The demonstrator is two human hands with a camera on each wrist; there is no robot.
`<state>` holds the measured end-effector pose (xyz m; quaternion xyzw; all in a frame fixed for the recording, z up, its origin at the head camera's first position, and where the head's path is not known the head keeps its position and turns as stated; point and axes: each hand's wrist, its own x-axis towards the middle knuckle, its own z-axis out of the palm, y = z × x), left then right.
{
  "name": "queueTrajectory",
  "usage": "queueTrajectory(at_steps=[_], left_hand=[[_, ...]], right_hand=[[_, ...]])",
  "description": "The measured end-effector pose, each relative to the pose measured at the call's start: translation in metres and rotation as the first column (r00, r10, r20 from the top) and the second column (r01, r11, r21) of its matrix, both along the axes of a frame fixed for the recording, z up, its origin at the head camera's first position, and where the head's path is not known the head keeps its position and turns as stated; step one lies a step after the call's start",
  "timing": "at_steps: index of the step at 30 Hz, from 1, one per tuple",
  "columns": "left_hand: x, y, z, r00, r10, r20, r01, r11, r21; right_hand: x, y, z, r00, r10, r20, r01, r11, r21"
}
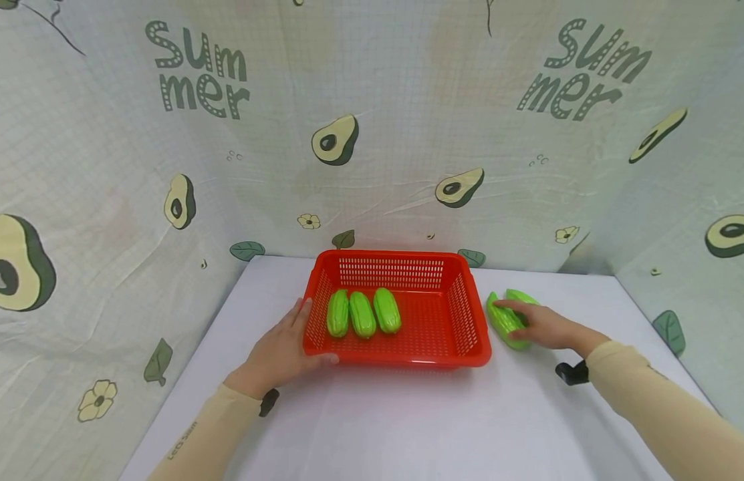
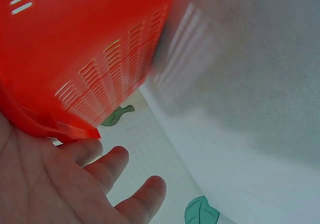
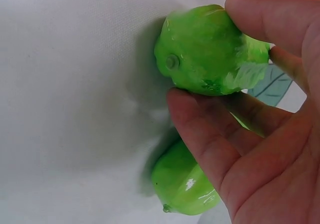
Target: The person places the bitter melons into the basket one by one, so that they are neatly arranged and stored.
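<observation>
A red plastic basket (image 1: 408, 361) with slotted walls holds three green, ridged bitter melons, among them the rightmost one (image 1: 387, 310); they lie side by side in its left half. At its front left corner my left hand (image 1: 284, 354) rests against the rim, with fingers fairly straight along the side and the thumb on the front edge. My right hand (image 1: 546, 325) is right of the basket and holds another bitter melon (image 3: 205, 51) between thumb and fingers, low at the table. One more bitter melon (image 3: 182, 179) lies beside it, partly hidden by the fingers.
The basket stands towards the back of a white table (image 1: 396, 427). Behind it and along both sides hangs a pale cloth (image 1: 396, 87) printed with avocados, leaves and lettering. A dark wrist strap (image 1: 571, 373) shows below the right sleeve.
</observation>
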<state>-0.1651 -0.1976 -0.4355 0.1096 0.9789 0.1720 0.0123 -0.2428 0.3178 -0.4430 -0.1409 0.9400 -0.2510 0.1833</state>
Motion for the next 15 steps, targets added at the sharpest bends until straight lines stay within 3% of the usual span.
queueTrajectory(at_steps=[15], left_hand=[[0.000,0.000,0.000,1.000,0.005,0.010,-0.005,1.000,0.009]], right_hand=[[0.008,0.012,0.005,1.000,-0.011,-0.018,0.009,0.997,-0.074]])
